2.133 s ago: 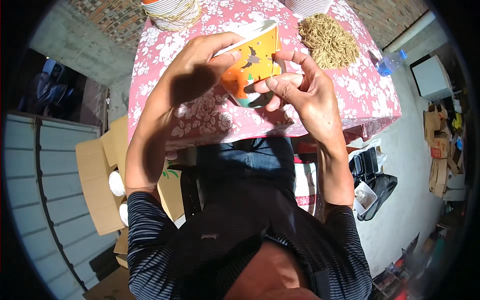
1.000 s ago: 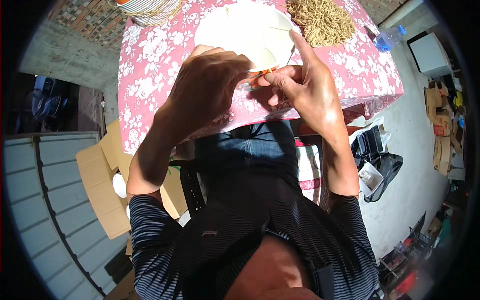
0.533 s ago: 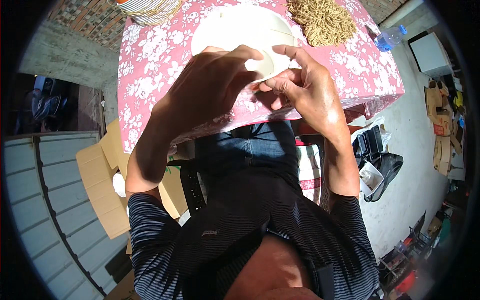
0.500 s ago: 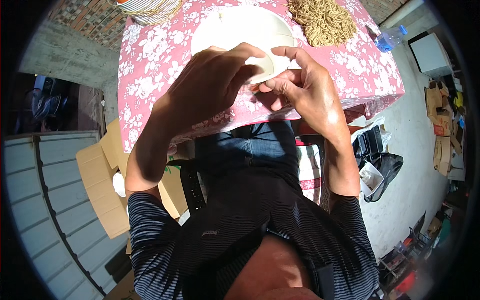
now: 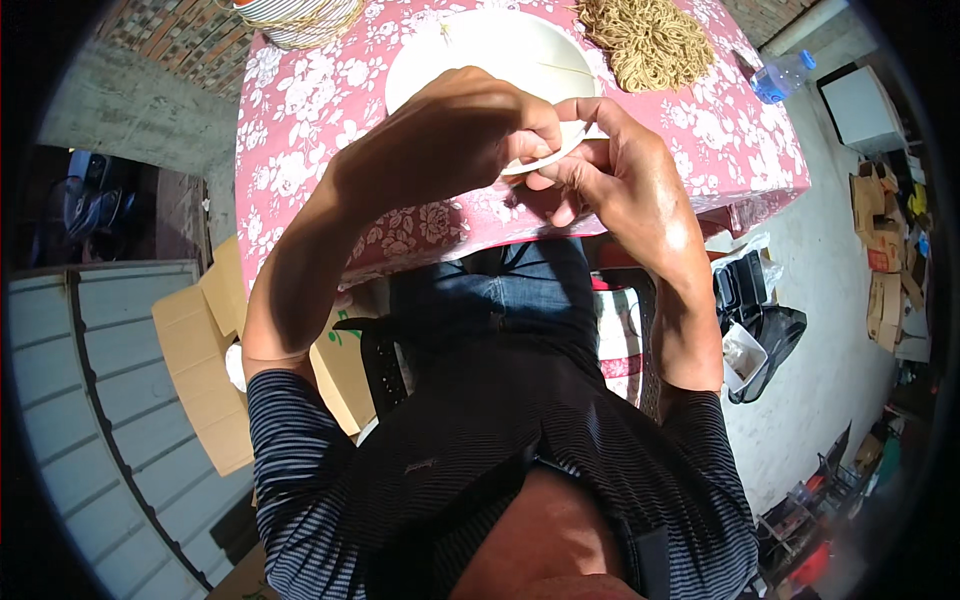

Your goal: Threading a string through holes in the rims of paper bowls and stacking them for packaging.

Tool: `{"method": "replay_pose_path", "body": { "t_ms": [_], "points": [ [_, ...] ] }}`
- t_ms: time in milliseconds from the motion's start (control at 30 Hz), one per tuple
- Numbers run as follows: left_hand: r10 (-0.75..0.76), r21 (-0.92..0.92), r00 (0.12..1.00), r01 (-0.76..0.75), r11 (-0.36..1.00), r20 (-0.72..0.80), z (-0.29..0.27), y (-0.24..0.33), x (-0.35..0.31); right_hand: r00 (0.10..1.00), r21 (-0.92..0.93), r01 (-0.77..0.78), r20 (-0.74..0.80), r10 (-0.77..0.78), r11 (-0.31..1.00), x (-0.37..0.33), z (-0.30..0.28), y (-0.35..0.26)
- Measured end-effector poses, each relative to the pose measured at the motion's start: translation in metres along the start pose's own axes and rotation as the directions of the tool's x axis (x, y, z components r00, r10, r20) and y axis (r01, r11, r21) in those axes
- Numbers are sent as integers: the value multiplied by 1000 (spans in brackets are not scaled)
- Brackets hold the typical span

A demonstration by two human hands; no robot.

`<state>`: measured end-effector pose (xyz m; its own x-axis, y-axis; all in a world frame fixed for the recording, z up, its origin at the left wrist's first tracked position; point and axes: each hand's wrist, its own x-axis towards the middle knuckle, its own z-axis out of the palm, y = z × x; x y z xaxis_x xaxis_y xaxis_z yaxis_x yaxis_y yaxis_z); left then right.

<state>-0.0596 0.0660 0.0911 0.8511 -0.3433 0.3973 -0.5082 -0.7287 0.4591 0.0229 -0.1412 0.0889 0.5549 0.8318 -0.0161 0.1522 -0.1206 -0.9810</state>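
Note:
Both hands meet over the near edge of a large round white basin point(image 5: 500, 42) on the table. My left hand point(image 5: 465, 125) is curled, its fingertips pinched together close to the right fingers. My right hand point(image 5: 632, 172) has its index finger and thumb bent toward that same spot. Whatever lies between the fingertips is too small or too hidden to make out. Thin straw-coloured strands point(image 5: 568, 69) show in the basin. Right of it lies a heap of tan cord point(image 5: 648, 45).
A pink floral tablecloth point(image 5: 300, 110) covers the table. At the back left stands a striped container point(image 5: 300, 22) with cord around it. A plastic bottle point(image 5: 783, 77) lies near the right edge. Open cardboard point(image 5: 205, 370) is at my left; black bags and a white tub point(image 5: 745, 357) are on the floor at right.
My left hand has moved right and curled its fingers in against the right hand's fingertips. My right hand has barely shifted.

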Motion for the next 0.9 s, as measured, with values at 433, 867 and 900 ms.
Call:
{"method": "replay_pose_path", "body": {
  "t_ms": [433, 867, 900],
  "points": [
    [42, 131, 997, -33, 991, -68, -5, 2, -6, 997, 39, 42, 56, -44, 998, -2, -4, 6],
    [-456, -639, 889, 374, 672, 40, -14, 15, 2, 978, 54, 151, -154, -141, 987, -9, -2, 20],
    [-458, -682, 885, 385, 622, 83, -12, 16, 5, 971, -13, 173, -164, -173, 985, -9, -1, 21]
  ]
}}
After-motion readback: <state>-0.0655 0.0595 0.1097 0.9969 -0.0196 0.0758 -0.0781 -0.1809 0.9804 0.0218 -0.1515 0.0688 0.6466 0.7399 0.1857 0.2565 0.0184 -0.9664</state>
